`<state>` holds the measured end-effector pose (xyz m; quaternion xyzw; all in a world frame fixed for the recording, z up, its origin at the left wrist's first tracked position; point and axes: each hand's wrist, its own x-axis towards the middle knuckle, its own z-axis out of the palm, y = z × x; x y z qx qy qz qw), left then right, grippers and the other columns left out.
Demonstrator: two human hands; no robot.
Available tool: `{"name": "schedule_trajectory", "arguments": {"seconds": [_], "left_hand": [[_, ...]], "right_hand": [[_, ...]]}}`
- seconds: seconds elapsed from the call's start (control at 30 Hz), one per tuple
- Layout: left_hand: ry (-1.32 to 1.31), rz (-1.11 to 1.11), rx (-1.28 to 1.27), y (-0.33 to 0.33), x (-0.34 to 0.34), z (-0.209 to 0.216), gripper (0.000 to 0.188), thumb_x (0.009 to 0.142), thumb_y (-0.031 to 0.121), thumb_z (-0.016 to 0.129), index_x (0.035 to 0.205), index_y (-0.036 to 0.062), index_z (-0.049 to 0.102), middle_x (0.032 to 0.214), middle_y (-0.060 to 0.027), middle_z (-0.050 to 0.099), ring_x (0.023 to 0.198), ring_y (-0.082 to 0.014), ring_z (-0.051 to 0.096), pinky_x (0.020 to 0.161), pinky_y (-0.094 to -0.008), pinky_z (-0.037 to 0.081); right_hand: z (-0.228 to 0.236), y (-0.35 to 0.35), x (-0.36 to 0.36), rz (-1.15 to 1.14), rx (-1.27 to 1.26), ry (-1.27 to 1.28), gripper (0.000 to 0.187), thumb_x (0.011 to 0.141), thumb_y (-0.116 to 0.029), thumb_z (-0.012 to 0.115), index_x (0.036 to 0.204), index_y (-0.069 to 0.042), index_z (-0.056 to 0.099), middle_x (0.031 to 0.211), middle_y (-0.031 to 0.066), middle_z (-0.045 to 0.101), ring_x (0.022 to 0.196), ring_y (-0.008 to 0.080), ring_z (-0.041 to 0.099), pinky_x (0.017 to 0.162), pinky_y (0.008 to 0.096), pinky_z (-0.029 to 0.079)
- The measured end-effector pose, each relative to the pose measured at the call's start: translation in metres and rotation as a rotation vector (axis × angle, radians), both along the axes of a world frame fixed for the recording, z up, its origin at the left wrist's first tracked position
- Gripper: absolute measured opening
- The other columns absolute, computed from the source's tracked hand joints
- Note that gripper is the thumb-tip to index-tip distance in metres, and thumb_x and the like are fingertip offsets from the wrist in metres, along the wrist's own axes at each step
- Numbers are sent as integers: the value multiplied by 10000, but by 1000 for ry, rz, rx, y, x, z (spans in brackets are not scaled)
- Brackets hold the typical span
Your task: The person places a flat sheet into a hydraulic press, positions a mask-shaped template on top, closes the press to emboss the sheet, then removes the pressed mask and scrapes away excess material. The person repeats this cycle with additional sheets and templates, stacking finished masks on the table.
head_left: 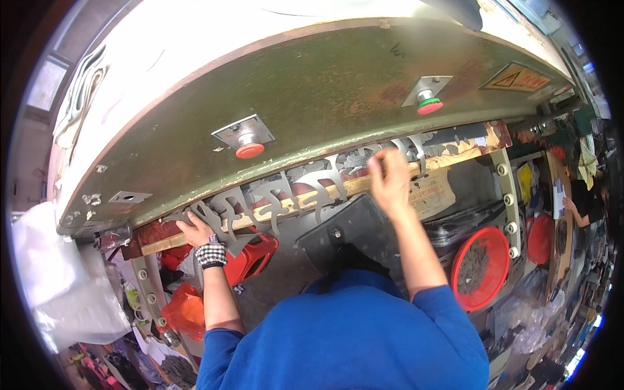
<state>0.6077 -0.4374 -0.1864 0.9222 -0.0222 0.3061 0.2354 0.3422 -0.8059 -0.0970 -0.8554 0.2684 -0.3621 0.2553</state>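
Observation:
A grey cut-out sheet [316, 181], a web of thin curved strips between open gaps, stretches along the narrow work ledge [286, 207] of a green machine. At its left end, my left hand [198, 232] grips the sheet, with a checked cuff at the wrist. Part of the sheet droops over the ledge's front edge beside that hand. Further right, my right hand [391, 179] is over the ledge with its fingers curled in. Whatever those fingers hold is too small or hidden to make out. Loose grey pieces lie beneath the strips.
The machine's heavy green beam [338, 84] overhangs the ledge, carrying a red button [249, 149] and a red-green button [429, 104]. Below stand a red basin [481, 268] of dark scraps and a red plastic stool [250, 260]. Another person's hand [572, 208] shows far right.

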Motion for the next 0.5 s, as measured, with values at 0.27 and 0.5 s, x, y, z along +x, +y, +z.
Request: {"name": "schedule_trajectory", "arguments": {"seconds": [0.27,0.5], "left_hand": [[66,-79,-120,-2,-3,4,322,957,326,518,990,8,480,825,-306,578,802,-512,562,651,-537,436],[153,-154,-256,9,-14,-2,327,968,213,507,1155,-50,456,972,-334,606,918,-516,554,744,-526,445]], "right_hand": [[-56,27,-14,146,-45,207,322,834,-222,669,1079,-20,615,1069,157,626,1077,338,558,1058,487,329],[-52,33,-28,182,39,282,330,857,-178,660,1135,-19,580,1152,197,581,1150,383,497,1048,475,333]]}}
